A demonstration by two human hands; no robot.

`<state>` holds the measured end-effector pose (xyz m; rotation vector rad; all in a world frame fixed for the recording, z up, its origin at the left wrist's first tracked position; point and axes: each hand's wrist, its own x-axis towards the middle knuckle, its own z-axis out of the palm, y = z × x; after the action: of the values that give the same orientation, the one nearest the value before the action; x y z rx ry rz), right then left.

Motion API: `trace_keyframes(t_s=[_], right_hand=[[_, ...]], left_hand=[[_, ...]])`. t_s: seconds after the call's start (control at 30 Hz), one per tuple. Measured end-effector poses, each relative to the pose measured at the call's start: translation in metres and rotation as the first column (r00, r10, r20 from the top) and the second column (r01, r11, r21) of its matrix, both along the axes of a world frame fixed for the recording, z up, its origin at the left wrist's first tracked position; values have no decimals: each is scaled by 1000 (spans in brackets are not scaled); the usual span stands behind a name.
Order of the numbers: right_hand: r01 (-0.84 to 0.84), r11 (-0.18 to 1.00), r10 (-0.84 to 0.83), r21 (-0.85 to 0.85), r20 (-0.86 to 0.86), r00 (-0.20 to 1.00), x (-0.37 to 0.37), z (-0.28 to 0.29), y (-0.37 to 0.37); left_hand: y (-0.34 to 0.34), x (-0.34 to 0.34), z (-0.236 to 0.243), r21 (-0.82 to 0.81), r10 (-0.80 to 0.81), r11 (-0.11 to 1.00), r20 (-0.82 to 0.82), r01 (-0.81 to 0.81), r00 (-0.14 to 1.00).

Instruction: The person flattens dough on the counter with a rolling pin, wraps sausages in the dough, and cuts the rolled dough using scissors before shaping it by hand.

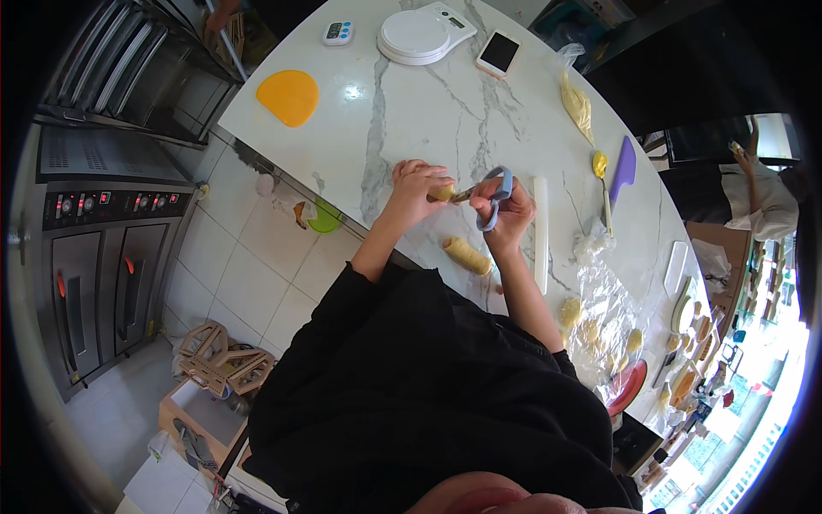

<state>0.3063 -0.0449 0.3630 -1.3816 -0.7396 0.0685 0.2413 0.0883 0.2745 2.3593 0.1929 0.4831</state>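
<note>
My left hand (413,194) is closed around a small pale-yellow piece of dough (442,193) above the marble-patterned table (411,111). My right hand (514,219) grips scissors (505,185) by their blue-grey handles. The blades point left and meet the dough; how far they go into it is hidden. Just below the hands lies a second dough roll (467,256), long and rounded, on the table. Right of my right hand a white rolling pin (540,240) lies lengthwise.
Clear plastic film (604,291) covers several dough balls at right. Beyond lie a yellow-filled bag (576,103), a spoon (602,171) and a purple knife-shaped tool (625,171). A scale (417,36), timer (338,33), phone (498,55) and orange scraper (288,98) occupy the far side. An oven (111,257) stands left.
</note>
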Motion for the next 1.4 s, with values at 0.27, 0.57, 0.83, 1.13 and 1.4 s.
trace_keyframes(t_s=[0.27,0.57,0.83,1.13,1.4], right_hand=[[32,987,1,157,-206,978,10,26,-35],[-119,993,119,9,-133,984,-41,21,-72],[-77,990,94,114,-156,983,-59,-3,-63],[5,1000,-4,20,-40,999,-63,-11,-65],[67,998,-67,21,16,998,-65,-16,-62]], left_hand=[[-17,-15,54,321,162,934,15,-158,987],[-37,-42,12,-215,-437,880,-19,423,899],[-40,-43,17,-315,-386,882,-53,352,921],[-40,-45,16,-291,-379,893,-78,343,922],[-40,-36,23,-241,-451,872,-60,426,890]])
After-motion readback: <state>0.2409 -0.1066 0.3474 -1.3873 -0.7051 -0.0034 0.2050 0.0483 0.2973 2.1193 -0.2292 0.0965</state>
